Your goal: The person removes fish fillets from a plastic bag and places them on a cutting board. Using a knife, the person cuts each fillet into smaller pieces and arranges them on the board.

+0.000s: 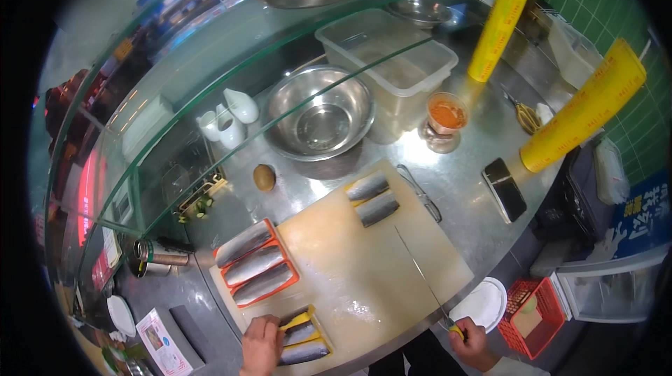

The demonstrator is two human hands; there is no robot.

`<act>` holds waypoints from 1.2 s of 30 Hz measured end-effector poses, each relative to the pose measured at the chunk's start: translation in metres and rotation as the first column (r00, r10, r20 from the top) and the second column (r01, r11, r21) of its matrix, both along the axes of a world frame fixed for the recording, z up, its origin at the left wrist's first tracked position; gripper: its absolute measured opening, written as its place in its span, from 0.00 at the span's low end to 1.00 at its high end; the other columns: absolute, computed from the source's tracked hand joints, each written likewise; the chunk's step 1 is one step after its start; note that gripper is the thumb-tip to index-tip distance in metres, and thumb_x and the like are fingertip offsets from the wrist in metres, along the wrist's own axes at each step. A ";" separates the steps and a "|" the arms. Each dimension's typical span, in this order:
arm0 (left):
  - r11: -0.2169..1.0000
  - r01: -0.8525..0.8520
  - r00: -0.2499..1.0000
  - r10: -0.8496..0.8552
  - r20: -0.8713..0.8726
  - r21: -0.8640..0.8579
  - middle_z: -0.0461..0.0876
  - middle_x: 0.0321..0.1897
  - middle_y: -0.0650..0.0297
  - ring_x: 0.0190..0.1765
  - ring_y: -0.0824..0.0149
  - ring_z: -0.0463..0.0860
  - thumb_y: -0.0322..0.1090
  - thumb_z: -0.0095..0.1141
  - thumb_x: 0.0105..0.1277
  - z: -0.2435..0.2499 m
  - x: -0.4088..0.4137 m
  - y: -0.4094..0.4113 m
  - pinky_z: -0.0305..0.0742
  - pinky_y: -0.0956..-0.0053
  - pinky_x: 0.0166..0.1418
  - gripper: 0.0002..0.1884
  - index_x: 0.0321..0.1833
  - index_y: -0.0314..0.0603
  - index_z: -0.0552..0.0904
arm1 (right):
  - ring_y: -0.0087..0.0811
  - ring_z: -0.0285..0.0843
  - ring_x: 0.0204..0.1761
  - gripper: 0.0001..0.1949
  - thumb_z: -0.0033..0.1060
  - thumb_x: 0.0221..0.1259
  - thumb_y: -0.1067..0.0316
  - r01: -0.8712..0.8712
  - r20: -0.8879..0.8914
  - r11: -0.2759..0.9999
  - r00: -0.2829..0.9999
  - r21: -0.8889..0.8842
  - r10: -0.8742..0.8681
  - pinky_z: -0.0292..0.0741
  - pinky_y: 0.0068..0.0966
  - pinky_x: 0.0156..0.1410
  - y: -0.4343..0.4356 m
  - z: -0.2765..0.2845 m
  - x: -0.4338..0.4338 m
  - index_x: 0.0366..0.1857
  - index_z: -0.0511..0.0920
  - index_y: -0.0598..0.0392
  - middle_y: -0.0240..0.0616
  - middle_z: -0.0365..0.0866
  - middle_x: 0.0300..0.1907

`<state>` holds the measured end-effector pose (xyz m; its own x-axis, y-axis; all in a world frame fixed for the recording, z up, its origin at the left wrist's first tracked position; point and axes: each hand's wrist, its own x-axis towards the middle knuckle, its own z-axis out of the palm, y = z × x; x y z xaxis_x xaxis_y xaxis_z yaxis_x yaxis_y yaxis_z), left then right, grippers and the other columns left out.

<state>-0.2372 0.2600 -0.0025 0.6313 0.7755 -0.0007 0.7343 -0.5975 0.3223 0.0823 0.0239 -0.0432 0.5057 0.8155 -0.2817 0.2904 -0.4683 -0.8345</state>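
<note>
My left hand (261, 344) has its fingertips closed on the end of a yellow-edged fish piece (297, 319), at the near left of a white cutting board (341, 281). More silver-skinned, yellow-edged fish (304, 352) lies right beside it. In my right hand (472, 344) is the yellow handle of a long thin knife (420, 271), its blade reaching over the board's right part. Three silver fish blocks with orange edges (257, 263) lie in a row at the board's left. Two shorter yellow-edged fish pieces (374, 198) sit at its far end.
Beyond the board stand a steel bowl (320, 113), a clear plastic bin (394, 55), and a cup of orange roe-like food (446, 112). A kiwifruit (264, 177), peeler-like tool (420, 192), phone (504, 189) and yellow rolls (583, 105) surround it. A glass screen (173, 150) curves along the left.
</note>
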 end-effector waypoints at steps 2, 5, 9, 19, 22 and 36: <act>0.996 0.056 0.998 -0.056 0.005 0.069 0.77 0.38 0.56 0.39 0.53 0.78 0.26 0.61 0.48 0.003 0.035 -0.013 0.76 0.63 0.42 0.15 0.41 0.37 0.78 | 0.18 0.71 0.17 0.08 0.57 0.62 0.67 0.028 -0.087 0.999 0.996 -0.046 -0.032 0.68 0.19 0.24 -0.002 0.000 0.002 0.33 0.71 0.59 0.31 0.75 0.16; 0.970 0.135 0.990 -0.139 0.003 0.203 0.74 0.32 0.60 0.35 0.59 0.77 0.27 0.55 0.51 -0.014 0.099 -0.020 0.74 0.66 0.41 0.12 0.40 0.38 0.78 | 0.21 0.72 0.17 0.07 0.55 0.64 0.68 0.038 -0.180 0.995 0.982 -0.097 -0.055 0.68 0.22 0.23 -0.007 0.000 0.009 0.34 0.71 0.59 0.32 0.74 0.16; 0.958 0.132 0.991 -0.126 -0.040 0.254 0.74 0.33 0.60 0.35 0.61 0.75 0.27 0.53 0.50 -0.048 0.148 -0.024 0.72 0.68 0.39 0.12 0.39 0.37 0.77 | 0.32 0.69 0.19 0.08 0.53 0.65 0.65 -0.082 -0.092 0.991 0.993 -0.101 0.073 0.68 0.29 0.26 -0.007 -0.002 0.014 0.35 0.72 0.59 0.42 0.71 0.18; 0.986 0.113 0.994 -0.113 -0.008 0.119 0.75 0.52 0.52 0.55 0.53 0.74 0.34 0.57 0.56 -0.068 0.147 -0.037 0.70 0.63 0.54 0.14 0.45 0.42 0.77 | 0.57 0.74 0.26 0.11 0.48 0.68 0.62 -0.288 -0.087 0.946 0.957 -0.150 0.278 0.69 0.41 0.30 0.006 -0.006 0.024 0.37 0.73 0.60 0.55 0.74 0.22; 1.000 0.014 1.000 -0.014 -0.002 0.012 0.75 0.53 0.51 0.55 0.52 0.74 0.35 0.63 0.53 -0.062 0.130 -0.041 0.70 0.60 0.56 0.25 0.55 0.35 0.74 | 0.62 0.75 0.32 0.12 0.47 0.69 0.60 -0.322 -0.100 0.928 0.946 -0.188 0.308 0.70 0.45 0.33 0.007 -0.007 0.023 0.41 0.73 0.60 0.57 0.76 0.26; 0.997 0.069 0.981 -0.071 0.183 0.018 0.75 0.48 0.54 0.53 0.54 0.74 0.29 0.61 0.52 -0.063 0.127 -0.041 0.69 0.61 0.58 0.15 0.42 0.35 0.75 | 0.65 0.73 0.35 0.13 0.42 0.71 0.57 -0.352 -0.242 0.836 0.932 -0.421 0.271 0.67 0.53 0.34 0.012 -0.005 -0.016 0.38 0.70 0.58 0.62 0.76 0.29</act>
<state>-0.1106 0.2193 -0.0650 0.6729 0.7284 0.1289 0.6195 -0.6501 0.4401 0.0667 0.0358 -0.0478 0.1592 0.6837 -0.7122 0.3621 -0.7115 -0.6022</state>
